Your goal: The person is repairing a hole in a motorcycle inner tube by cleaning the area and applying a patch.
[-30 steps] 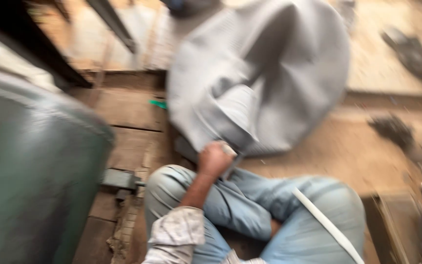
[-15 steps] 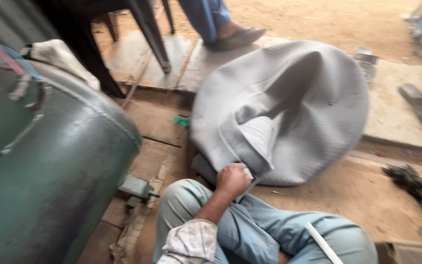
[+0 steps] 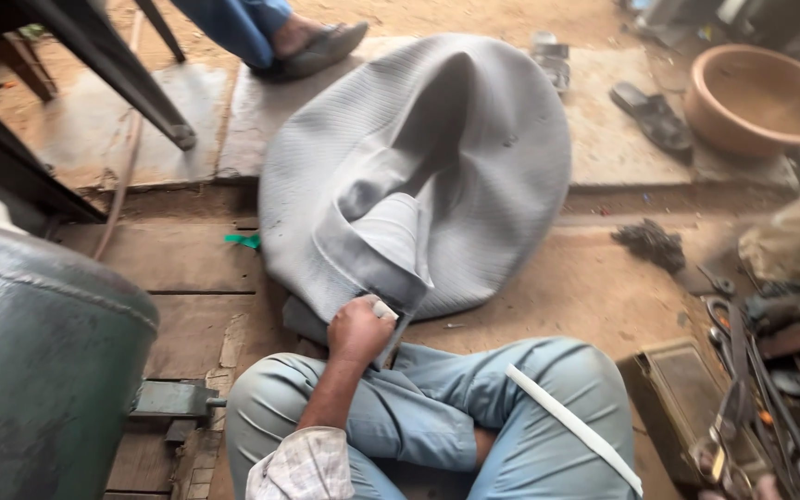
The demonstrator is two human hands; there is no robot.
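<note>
Gripping grey rubber sheet [image 3: 418, 176] edge — left hand [image 3: 358, 329] fisted.

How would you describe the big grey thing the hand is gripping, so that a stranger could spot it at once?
Start at the dark green metal drum on the left and look right across the wooden planks. There lies a large grey ribbed rubber sheet, rounded and crumpled, its near edge gripped by the left hand. Unlike the round clay bowl beyond, it is soft and folded.

Left of you: big green metal drum [image 3: 39, 370]. Far right: brown clay bowl [image 3: 759, 97], a dark sandal [image 3: 652, 116] beside it. Open toolbox [image 3: 696, 407] with scissors and tools at your right knee. White strip [image 3: 574, 428] across your lap. Another person's sandalled foot [image 3: 312, 42] up top.
</note>
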